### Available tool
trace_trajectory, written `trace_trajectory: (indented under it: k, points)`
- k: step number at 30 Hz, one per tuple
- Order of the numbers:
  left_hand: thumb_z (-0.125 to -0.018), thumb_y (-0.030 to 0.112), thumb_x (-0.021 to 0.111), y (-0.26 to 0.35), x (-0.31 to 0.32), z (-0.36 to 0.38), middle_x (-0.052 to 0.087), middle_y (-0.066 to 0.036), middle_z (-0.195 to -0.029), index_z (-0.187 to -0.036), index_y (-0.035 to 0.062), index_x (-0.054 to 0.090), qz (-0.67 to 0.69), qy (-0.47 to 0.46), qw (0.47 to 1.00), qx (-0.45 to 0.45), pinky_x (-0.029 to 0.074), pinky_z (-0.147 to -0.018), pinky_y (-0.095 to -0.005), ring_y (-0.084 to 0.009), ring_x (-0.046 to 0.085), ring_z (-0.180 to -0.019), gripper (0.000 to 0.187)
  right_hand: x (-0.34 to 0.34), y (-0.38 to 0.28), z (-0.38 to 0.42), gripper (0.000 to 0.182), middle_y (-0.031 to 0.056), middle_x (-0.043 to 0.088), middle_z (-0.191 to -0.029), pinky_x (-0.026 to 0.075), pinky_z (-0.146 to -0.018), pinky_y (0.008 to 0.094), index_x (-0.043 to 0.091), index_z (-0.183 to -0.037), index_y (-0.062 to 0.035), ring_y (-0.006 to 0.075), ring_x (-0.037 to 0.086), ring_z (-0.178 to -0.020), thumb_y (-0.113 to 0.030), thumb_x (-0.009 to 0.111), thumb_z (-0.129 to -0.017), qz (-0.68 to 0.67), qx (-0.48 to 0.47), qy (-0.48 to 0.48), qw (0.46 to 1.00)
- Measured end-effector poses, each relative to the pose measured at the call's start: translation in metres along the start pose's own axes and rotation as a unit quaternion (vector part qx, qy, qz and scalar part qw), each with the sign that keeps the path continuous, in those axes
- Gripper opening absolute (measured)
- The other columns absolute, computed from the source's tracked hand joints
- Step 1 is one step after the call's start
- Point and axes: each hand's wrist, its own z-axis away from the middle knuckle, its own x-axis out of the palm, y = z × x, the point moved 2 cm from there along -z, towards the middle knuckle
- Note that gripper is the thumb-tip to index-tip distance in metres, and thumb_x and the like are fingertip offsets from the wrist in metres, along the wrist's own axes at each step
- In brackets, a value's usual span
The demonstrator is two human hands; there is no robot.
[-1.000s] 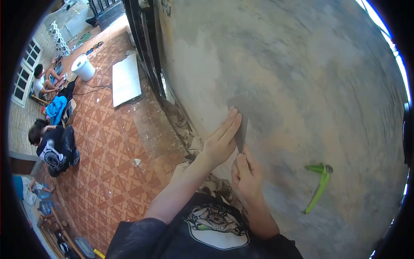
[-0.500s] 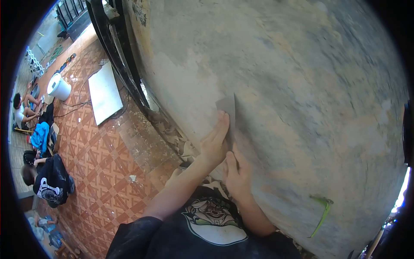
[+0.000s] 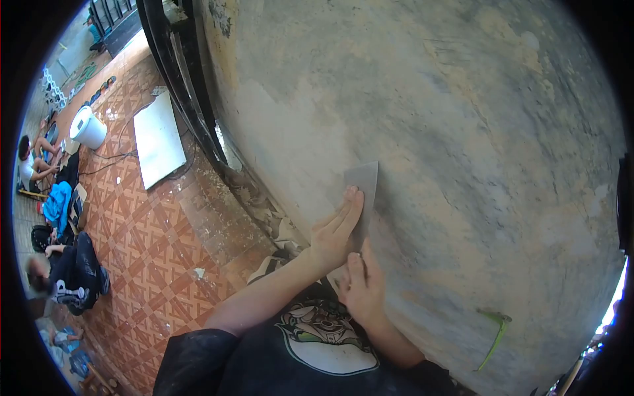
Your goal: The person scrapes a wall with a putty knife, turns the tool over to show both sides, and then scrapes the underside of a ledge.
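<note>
A flat grey metal scraper [image 3: 362, 177] lies against the patchy grey plaster wall [image 3: 456, 165], its broad end pointing up in the head view. My left hand [image 3: 335, 232] lies along the blade, fingers together and pressed on its face. Just below, my right hand [image 3: 364, 284] is closed around the narrow lower end, its thumb laid along it. My palm and fingers hide most of the handle.
Left of the wall runs a dark metal frame [image 3: 173, 72]. On the patterned tile floor [image 3: 155, 264] are a white panel [image 3: 158, 142], cables and a white bucket [image 3: 88, 129]. People sit at far left. A green strip [image 3: 492, 340] hangs from the wall.
Both hands and the scraper have shifted right and down in the view, with the blade still at the wall. The view itself has moved slightly. A person at lower left has leaned.
</note>
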Motion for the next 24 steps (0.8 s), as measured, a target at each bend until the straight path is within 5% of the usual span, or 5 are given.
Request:
trace_trajectory:
  k: [9, 13, 18, 20, 24]
  points:
    - [-0.073, 0.002, 0.061, -0.009, -0.002, 0.002, 0.053, -0.033, -0.125, -0.131, -0.0141, 0.042, -0.03, -0.032, 0.998, 0.052, 0.054, -0.081, -0.0344, -0.0357, 0.062, -0.108, 0.063, -0.002, 0.005, 0.0, 0.047, -0.0049, 0.034, -0.06, 0.028, -0.035, 0.0209, 0.03, -0.147, -0.0076, 0.0038, 0.032, -0.042, -0.015, 0.041, -0.101, -0.067, 0.024, -0.023, 0.997]
    - [-0.073, 0.002, 0.062, -0.006, 0.007, 0.012, 0.052, -0.033, -0.125, -0.131, -0.014, 0.042, -0.051, -0.057, 0.993, 0.092, 0.055, -0.076, -0.0338, -0.0347, 0.063, -0.106, 0.063, -0.008, 0.005, -0.01, 0.045, -0.0049, 0.036, -0.06, 0.029, -0.036, 0.0207, 0.033, -0.146, -0.008, 0.0039, 0.03, -0.042, -0.015, 0.041, -0.101, 0.013, -0.023, -0.012, 1.0]
    - [-0.073, 0.003, 0.062, -0.009, 0.0, 0.013, 0.052, -0.034, -0.125, -0.131, -0.0142, 0.042, -0.007, -0.072, 0.997, 0.0, 0.055, -0.075, -0.0338, -0.0342, 0.063, -0.105, 0.063, 0.0, 0.021, -0.006, 0.043, -0.0052, 0.038, -0.061, 0.029, -0.036, 0.0207, 0.037, -0.143, -0.0076, 0.0036, 0.033, -0.043, -0.016, 0.042, -0.101, 0.003, -0.08, 0.012, 0.997]
    - [-0.073, 0.002, 0.062, -0.011, 0.002, 0.012, 0.051, -0.034, -0.126, -0.131, -0.014, 0.042, -0.022, -0.07, 0.997, 0.026, 0.055, -0.075, -0.0336, -0.0343, 0.064, -0.103, 0.063, -0.014, -0.004, 0.004, 0.044, -0.0054, 0.039, -0.062, 0.03, -0.036, 0.0208, 0.035, -0.143, -0.007, 0.0037, 0.035, -0.044, -0.016, 0.044, -0.101, -0.024, 0.022, -0.025, 0.999]
    - [-0.072, 0.0, 0.061, -0.02, -0.008, 0.004, 0.05, -0.034, -0.126, -0.131, -0.0148, 0.041, -0.02, -0.058, 0.997, 0.046, 0.054, -0.079, -0.034, -0.0358, 0.064, -0.1, 0.064, 0.004, 0.018, -0.017, 0.048, -0.0052, 0.039, -0.061, 0.03, -0.036, 0.0208, 0.03, -0.147, -0.008, 0.004, 0.035, -0.044, -0.015, 0.043, -0.101, -0.015, -0.028, -0.004, 0.999]
